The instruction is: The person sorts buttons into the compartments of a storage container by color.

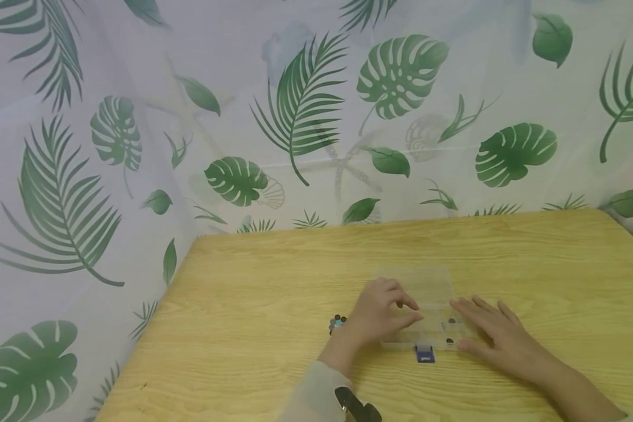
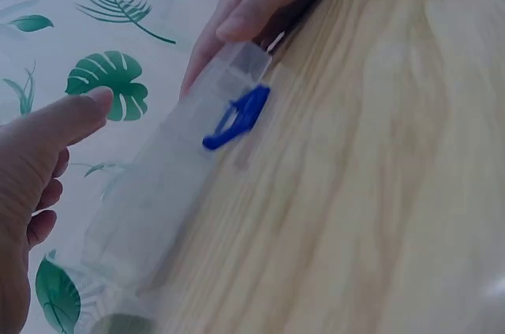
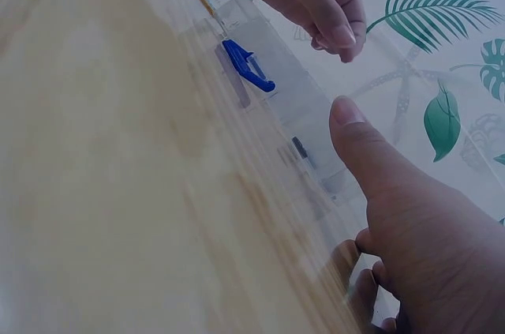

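Observation:
A clear plastic compartment box (image 1: 401,346) stands on the table with its clear lid (image 1: 422,281) raised back. Its blue latch (image 1: 425,354) is at the front edge. Two small black discs (image 1: 450,340) lie in the right-hand compartments. Over the box hovers my left hand (image 1: 382,310), thumb and forefinger tips slightly apart, nothing visible between them. My right hand (image 1: 501,340) is spread beside the box's right end, fingertips at its edge. In the left wrist view the left thumb (image 2: 75,117) stands away from the curled fingers.
Left of the box, partly behind the left wrist, lies a small cluster of round discs (image 1: 337,323), black, grey and light blue. The wooden table (image 1: 258,281) meets a leaf-print cloth (image 1: 316,199) at the back and left. A black strap (image 1: 350,401) is on the left forearm.

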Demonstrator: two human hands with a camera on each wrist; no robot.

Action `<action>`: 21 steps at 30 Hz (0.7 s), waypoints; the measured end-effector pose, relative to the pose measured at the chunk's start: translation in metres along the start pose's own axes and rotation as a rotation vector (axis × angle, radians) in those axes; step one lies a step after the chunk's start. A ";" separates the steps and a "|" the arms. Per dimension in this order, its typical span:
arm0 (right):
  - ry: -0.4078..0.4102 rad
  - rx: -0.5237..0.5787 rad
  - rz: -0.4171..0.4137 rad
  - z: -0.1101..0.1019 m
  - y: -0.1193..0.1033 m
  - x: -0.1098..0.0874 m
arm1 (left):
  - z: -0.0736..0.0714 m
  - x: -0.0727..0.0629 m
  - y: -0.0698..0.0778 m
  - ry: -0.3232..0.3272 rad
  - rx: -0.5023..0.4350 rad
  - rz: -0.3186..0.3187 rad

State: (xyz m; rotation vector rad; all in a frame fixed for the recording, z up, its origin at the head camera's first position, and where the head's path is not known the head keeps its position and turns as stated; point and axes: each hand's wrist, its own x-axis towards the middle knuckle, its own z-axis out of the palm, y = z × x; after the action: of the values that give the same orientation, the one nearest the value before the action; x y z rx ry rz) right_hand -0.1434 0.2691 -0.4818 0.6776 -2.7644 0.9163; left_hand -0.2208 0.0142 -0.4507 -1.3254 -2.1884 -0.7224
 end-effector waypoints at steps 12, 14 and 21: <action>0.015 -0.010 -0.010 0.003 0.000 -0.001 | -0.027 -0.035 -0.024 -0.063 -0.153 -0.152; 0.016 -0.013 -0.012 0.003 0.000 -0.001 | -0.036 -0.042 -0.027 -0.092 -0.176 -0.215; 0.021 -0.013 -0.006 0.007 0.000 -0.003 | -0.051 -0.070 -0.044 -0.150 -0.196 -0.366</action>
State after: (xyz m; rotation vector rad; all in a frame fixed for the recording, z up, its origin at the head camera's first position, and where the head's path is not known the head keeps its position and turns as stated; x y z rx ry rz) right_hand -0.1406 0.2668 -0.4883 0.6703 -2.7463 0.8978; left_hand -0.2244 -0.0822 -0.4656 -1.1080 -2.5739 -1.0247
